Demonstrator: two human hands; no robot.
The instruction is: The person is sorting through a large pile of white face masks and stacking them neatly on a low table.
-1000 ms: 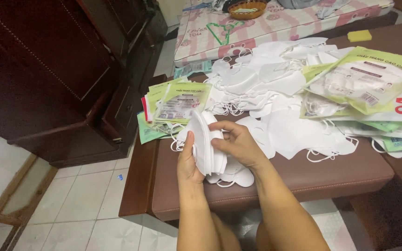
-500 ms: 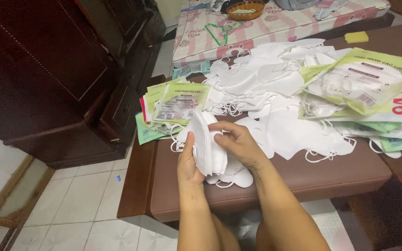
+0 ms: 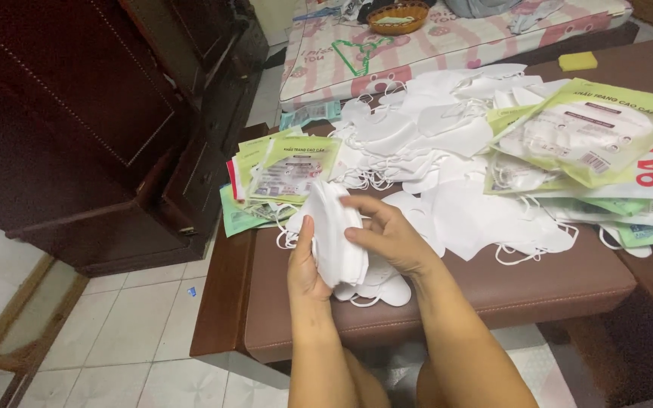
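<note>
Left hand (image 3: 305, 266): fingers curled behind a stack of white face masks (image 3: 334, 234), thumb up along its left face, gripping it upright.
Right hand (image 3: 387, 236): fingers closed over the stack's right face and top edge, pinching it against the left palm.
Stack position: held on edge just above the front-left part of the brown padded bench (image 3: 447, 298); a few loose masks lie under it, ear loops trailing.
Loose white masks (image 3: 447, 143): large heap across the bench's middle and far side.
Flat packets (image 3: 285, 170): pale green with a clear window, fanned at the left edge, perhaps five or six.
Larger green-and-white bags (image 3: 591, 136): right edge, overlapping the heap.
Yellow sponge-like block (image 3: 577, 60): far right corner.
</note>
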